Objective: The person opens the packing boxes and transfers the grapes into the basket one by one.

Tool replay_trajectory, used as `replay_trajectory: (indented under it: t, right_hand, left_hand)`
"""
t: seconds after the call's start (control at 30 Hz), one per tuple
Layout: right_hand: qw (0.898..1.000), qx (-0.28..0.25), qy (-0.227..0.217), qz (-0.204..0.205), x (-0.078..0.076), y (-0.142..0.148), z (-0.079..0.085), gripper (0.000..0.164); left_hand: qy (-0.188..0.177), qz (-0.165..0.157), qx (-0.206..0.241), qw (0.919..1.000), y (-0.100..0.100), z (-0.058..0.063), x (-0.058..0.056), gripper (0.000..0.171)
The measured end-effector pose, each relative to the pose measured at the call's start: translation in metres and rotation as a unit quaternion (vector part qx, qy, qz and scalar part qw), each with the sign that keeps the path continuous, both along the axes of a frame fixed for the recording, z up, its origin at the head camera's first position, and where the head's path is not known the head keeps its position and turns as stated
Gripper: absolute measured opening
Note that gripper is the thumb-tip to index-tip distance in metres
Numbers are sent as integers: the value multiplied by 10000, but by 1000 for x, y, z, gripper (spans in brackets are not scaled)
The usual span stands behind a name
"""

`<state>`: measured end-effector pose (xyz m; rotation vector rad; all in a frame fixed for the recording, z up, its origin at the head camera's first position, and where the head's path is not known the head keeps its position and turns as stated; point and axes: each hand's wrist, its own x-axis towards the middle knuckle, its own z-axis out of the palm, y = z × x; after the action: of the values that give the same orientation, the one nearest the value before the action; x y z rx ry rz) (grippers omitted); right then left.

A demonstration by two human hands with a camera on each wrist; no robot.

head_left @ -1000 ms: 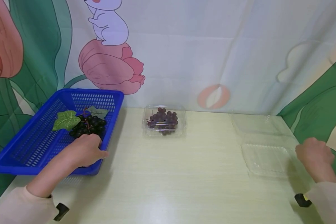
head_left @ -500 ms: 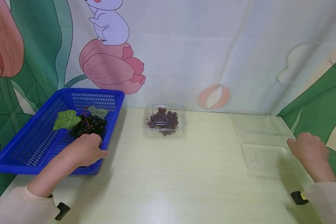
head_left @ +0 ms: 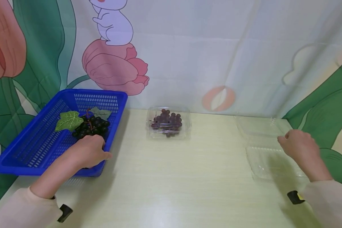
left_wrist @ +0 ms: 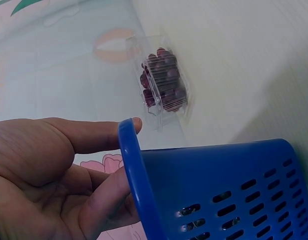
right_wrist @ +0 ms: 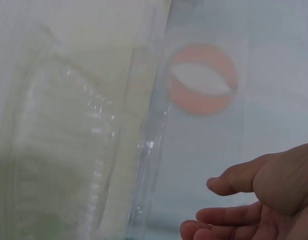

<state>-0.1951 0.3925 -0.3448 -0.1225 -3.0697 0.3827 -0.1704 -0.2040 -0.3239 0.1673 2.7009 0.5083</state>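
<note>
My left hand (head_left: pixel 88 152) holds the near right rim of a blue plastic basket (head_left: pixel 117 122). In the left wrist view the thumb and fingers (left_wrist: pixel 106 197) lie on either side of that rim. Inside the basket are dark grapes (head_left: pixel 98 125) with green leaves (head_left: pixel 69 121), partly hidden behind the hand. At the right, my right hand (head_left: pixel 300 150) hovers above an open clear plastic clamshell box (head_left: pixel 259 163), apart from it. Its fingers are loosely curled, and nothing shows between thumb and fingers (right_wrist: pixel 228 216) in the right wrist view.
A closed clear clamshell box (head_left: pixel 186 126) with reddish-purple grapes (head_left: pixel 166 121) stands at the back middle of the pale table (head_left: pixel 188 183). Behind the table hangs a printed curtain (head_left: pixel 182 57), which also runs along both sides.
My right hand has moved left and slightly away from me, coming over the open clear box. The left hand keeps its hold on the basket rim; the head view has shifted slightly.
</note>
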Motion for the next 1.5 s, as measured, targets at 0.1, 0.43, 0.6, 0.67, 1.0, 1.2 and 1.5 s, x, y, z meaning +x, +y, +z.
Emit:
replay_trajectory:
  t: [0.1,0.43,0.6,0.67,1.0,1.2,1.5]
  right_hand:
    - [9999,-82,-52,45,-1,-12,3,45]
    - [9994,10,-63,354,-9,-44,14,39]
    - [9983,113,107,566,-15,-62,17,42]
    - [9981,97,125,593,-17,-69,18,41]
    - [9970,-95,139,758,-19,-102,23,39]
    - [9962,-188,74,845,-20,-118,24,40]
    - [9946,-328,82,980,-27,-143,22,40]
  left_hand:
    - [-13,22,-8,10000,0,0,0,38]
    - [-16,56,-60,10000,0,0,0,32]
    - [37,41,-53,10000,-1,-1,0,30]
    - [53,33,-45,10000,-1,-1,0,29]
    - [88,1,-16,10000,-1,-2,0,26]
    - [126,-37,-14,9999,-1,-1,0,28]
    - [156,2,-65,9999,0,-2,1,26]
